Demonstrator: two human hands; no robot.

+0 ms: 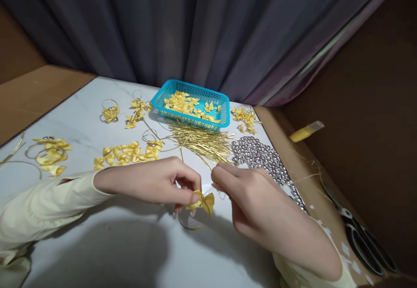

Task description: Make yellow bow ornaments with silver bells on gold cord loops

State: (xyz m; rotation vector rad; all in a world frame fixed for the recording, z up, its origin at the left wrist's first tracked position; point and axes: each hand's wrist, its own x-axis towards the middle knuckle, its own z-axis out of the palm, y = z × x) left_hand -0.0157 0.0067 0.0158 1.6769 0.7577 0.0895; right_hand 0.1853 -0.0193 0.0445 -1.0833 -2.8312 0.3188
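On a white marble-patterned table (97, 244), small finished yellow ribbon bows on gold wire rings (48, 153) lie at far left. The left hand (153, 181) pinches a small yellow satin ribbon bow (204, 202) between its fingertips, a thin gold wire loop (189, 225) curving beneath. Just right of the bow, the right hand (254, 196) pinches something too fine to make out. Behind sit a turquoise plastic basket (192, 123), gold wire strands (202, 142) and silver beads (260, 157).

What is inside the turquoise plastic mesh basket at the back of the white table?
The turquoise plastic mesh basket holds a loose heap of small yellow ribbon bows. They cover most of the floor. Whatever lies beneath them cannot be seen, and the near wall hides the front edge.
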